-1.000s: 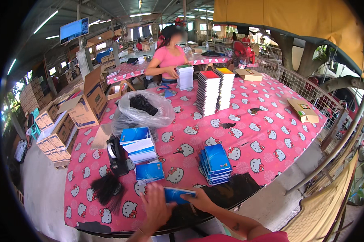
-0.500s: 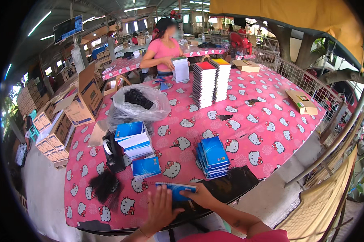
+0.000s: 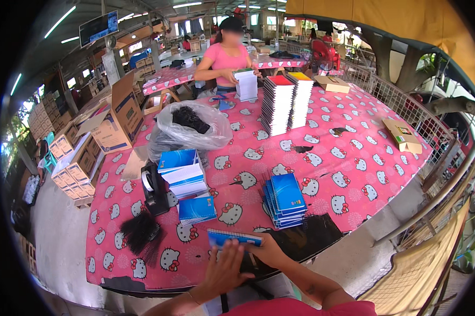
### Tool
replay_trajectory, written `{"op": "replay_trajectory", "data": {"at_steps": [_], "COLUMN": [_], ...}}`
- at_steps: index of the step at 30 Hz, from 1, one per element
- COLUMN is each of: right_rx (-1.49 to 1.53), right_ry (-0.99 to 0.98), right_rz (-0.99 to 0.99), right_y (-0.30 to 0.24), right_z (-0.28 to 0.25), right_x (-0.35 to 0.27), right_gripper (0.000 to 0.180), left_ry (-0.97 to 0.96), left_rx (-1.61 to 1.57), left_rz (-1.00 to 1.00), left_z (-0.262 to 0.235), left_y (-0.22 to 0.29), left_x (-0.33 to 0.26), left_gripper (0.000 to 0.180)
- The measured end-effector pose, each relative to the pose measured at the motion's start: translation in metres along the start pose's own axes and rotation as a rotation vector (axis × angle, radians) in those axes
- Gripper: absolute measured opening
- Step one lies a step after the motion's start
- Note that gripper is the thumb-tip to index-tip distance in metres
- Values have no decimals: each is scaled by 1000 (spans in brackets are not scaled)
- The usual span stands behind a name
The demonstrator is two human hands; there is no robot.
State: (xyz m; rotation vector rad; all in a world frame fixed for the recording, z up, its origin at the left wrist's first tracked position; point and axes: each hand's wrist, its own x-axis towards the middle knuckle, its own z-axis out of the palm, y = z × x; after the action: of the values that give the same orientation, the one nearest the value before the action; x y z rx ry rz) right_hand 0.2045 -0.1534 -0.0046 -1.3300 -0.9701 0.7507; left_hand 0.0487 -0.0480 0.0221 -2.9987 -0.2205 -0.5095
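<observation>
A blue spiral notebook (image 3: 232,236) is tilted up over the table's near edge, its wire binding along the upper side. My right hand (image 3: 269,250) grips its right end. My left hand (image 3: 228,265) has its fingers stretched out and laid against the notebook's near side. Ahead and to the right stands a pile of blue notebooks (image 3: 287,199). Left of that lie a smaller set of blue notebooks (image 3: 197,209) and a taller stack (image 3: 182,171) with white page edges showing. A bundle of black binding wires (image 3: 141,235) lies left of my hands.
A black tape dispenser (image 3: 155,190) stands beside the left stacks, with a plastic bag (image 3: 169,126) behind it. Tall notebook stacks (image 3: 276,108) rise farther back. Across the table a person (image 3: 228,58) holds a stack of pads (image 3: 246,87). A cardboard box (image 3: 122,124) stands at left.
The notebook has tilted up more, and my left hand has slid rightward over its near side. My right hand keeps its grip. The whole view has shifted slightly.
</observation>
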Motion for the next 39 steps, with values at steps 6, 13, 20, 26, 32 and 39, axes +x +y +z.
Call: {"op": "replay_trajectory", "data": {"at_steps": [6, 13, 20, 26, 32, 39], "right_rx": [-52, -125, -184, -245, -304, -349], "right_ry": [-146, -142, -36, -134, -112, -117], "right_rz": [299, 46, -47, -109, -38, -98], "right_y": [-19, 5, 47, 45, 45, 31], "right_z": [-6, -3, -19, -20, -21, -21], "right_x": [-1, 1, 9, 10, 9, 11], "right_gripper": [33, 27, 29, 27, 27, 34], "left_ry": [82, 59, 109, 102, 184, 242], "left_rx": [40, -78, -182, -193, -204, -306], "left_rz": [-24, -55, -47, -42, -100, -36], "left_z": [-1, 2, 21, 27, 22, 32], "left_y": [-9, -1, -2, -9, 6, -10], "left_x": [23, 29, 27, 25, 23, 26], "left_gripper": [93, 81, 50, 45, 37, 25]}}
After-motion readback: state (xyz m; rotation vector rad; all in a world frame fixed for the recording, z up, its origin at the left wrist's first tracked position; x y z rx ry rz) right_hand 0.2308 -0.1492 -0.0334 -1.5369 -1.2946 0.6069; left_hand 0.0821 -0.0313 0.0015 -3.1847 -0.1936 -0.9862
